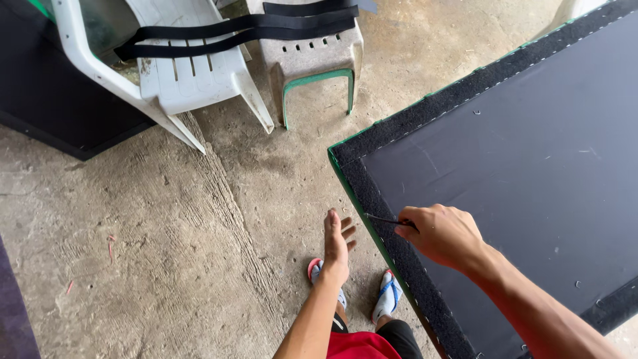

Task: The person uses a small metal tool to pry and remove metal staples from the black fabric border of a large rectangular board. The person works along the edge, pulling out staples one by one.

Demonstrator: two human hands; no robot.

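Observation:
A large dark panel [518, 166], covered in black cloth with a fuzzy black border strip and a green edge, fills the right side. My right hand [442, 233] rests on that border near the panel's left edge, closed on a thin dark tool [382, 219] whose tip points left along the strip. My left hand [335, 242] hangs in the air just left of the panel's edge, fingers spread, holding nothing. Below it my feet in sandals [387, 296] stand on the concrete.
A white plastic chair [179, 73] and a grey stool with a green rim [312, 63] stand at the back, with black straps [232, 30] laid across both. A dark mat [46, 100] lies at the far left. The floor is rough concrete [166, 233].

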